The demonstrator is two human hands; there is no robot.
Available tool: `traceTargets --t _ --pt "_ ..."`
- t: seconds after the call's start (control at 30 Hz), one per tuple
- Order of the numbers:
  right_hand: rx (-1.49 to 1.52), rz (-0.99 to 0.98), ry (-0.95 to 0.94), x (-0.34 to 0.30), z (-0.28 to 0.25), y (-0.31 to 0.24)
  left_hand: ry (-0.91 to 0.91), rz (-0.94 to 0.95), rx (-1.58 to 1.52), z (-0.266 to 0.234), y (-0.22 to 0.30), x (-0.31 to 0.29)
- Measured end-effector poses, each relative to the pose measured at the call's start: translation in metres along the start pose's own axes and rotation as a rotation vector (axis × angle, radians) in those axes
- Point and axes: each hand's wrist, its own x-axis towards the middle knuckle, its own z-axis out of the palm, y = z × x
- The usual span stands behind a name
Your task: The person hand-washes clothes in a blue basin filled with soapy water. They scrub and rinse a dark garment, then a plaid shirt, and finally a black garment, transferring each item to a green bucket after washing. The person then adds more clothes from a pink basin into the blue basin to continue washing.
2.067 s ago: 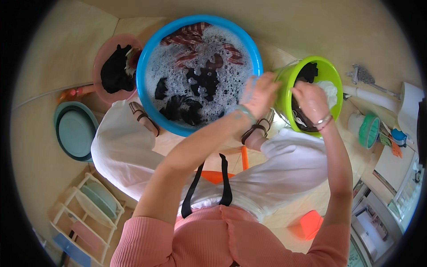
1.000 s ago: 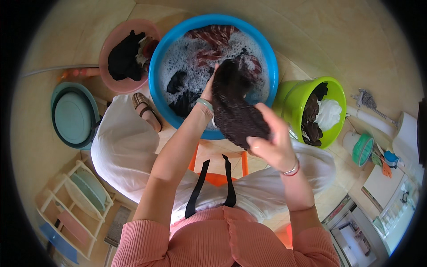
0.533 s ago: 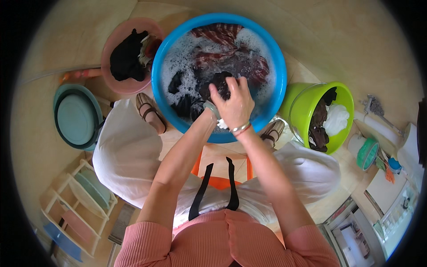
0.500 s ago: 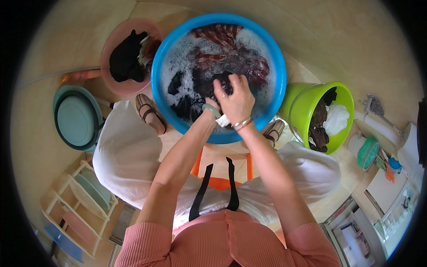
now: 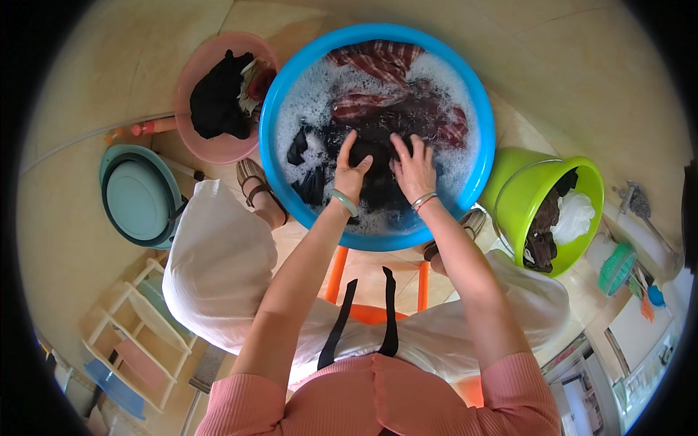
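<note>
With the blue basin [image 5: 269,134] as our dial and twelve at the top of the view, we reach in from six o'clock with both forearms. Our left hand [image 5: 350,172] lies at seven o'clock, just inside the dial's centre, thumb and fingers spread wide. Our right hand [image 5: 416,166] lies at four o'clock, its fingers fanned and bent down toward the wet cloth; we cannot tell how firmly the fingertips press.

Between the hands, a little below centre, the dark garment [image 5: 376,182] lies soaked in sudsy water. A red plaid cloth [image 5: 382,62] shows at twelve o'clock, and a piece of black cloth [image 5: 297,147] breaks the foam at nine.

Outside the rim, near nine-thirty, a pink basin [image 5: 218,151] holds a black garment [image 5: 217,105]. At four o'clock a lime-green bucket [image 5: 503,195] tilts toward our right, with brown cloth [image 5: 541,236] and a white bundle [image 5: 574,216] in its mouth. Well apart, between eight and nine, stands a teal basin [image 5: 136,201]; an orange stool [image 5: 368,314] shows at six.
</note>
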Motion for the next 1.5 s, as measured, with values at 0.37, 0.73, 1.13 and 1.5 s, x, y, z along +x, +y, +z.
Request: traceTargets --t 0.37,0.73,1.13,1.5 --pt "0.488 -0.043 0.125 0.0 -0.054 -0.051 -0.265 -0.346 -0.348 0.022 0.036 0.014" --pt "0.355 -0.343 0.224 -0.031 -0.112 -0.128 -0.455 -0.236 -0.749 0.036 0.065 -0.016" --pt "0.631 -0.275 0.472 0.017 -0.101 -0.112 -0.164 -0.195 -0.786 0.041 0.053 -0.003" --pt "0.445 0.33 0.332 0.044 -0.017 0.023 0.226 -0.162 -0.184 0.052 0.065 -0.003"
